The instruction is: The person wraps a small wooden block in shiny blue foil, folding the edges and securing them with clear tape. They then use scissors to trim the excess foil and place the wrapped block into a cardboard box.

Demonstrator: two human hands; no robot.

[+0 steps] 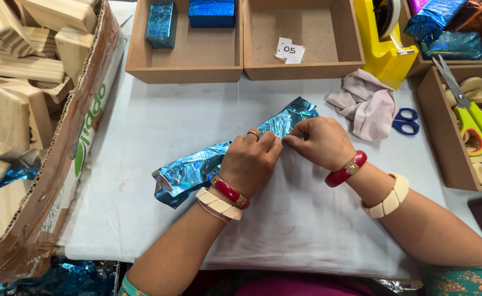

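Note:
A long object wrapped in shiny blue foil paper [197,167] lies slantwise on the white cloth [142,126], from lower left to upper right. My left hand [250,163] presses down on its middle, fingers curled over the foil. Right beside it, my right hand [320,141] pinches the foil's edge where the fold meets. Both wrists carry red and cream bangles. The part of the wrapped object under my hands is hidden.
Two wooden trays stand at the back: one [183,63] holds two blue wrapped blocks, the other [328,66] a paper tag. A yellow tape dispenser [383,55], grey cloth [367,101], blue scissors [406,121] and green scissors [471,118] lie right. A carton of wood blocks [27,82] is left.

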